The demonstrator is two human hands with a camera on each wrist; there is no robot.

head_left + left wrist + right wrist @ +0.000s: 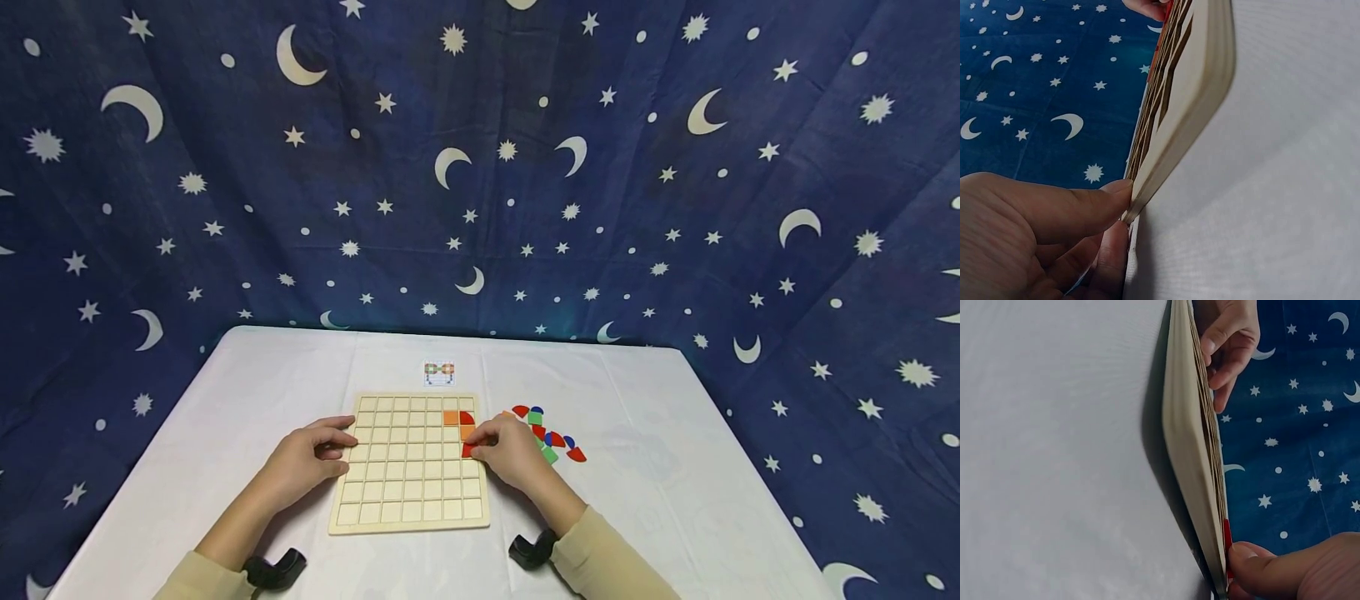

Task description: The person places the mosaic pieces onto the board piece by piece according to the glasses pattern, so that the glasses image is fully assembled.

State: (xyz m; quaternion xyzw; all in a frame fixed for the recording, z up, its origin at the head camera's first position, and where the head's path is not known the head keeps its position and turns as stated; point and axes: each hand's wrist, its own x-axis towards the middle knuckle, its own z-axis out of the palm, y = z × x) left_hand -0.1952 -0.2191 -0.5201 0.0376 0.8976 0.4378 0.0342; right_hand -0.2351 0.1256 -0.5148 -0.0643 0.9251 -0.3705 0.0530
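Observation:
A light wooden grid board (405, 451) lies on the table in the head view. My left hand (311, 454) rests its fingertips and thumb on the board's left edge; in the left wrist view the thumb (1079, 209) touches the rim. At the right edge, my right hand (510, 450) pinches a red tile (467, 451) over the right column, partly hidden by its fingers. This tile shows edge-on in the right wrist view as a red strip (1227, 540) beside the thumb. Above it sit an orange square (451, 417), a red quarter-circle tile (467, 418) and another orange tile (467, 432).
Loose red, green and blue tiles (557, 439) are scattered right of the board, partly behind my right hand. A small pattern card (439, 373) lies beyond the board. White cloth covers the table (645, 483); a dark blue star-and-moon curtain (510, 183) hangs behind it.

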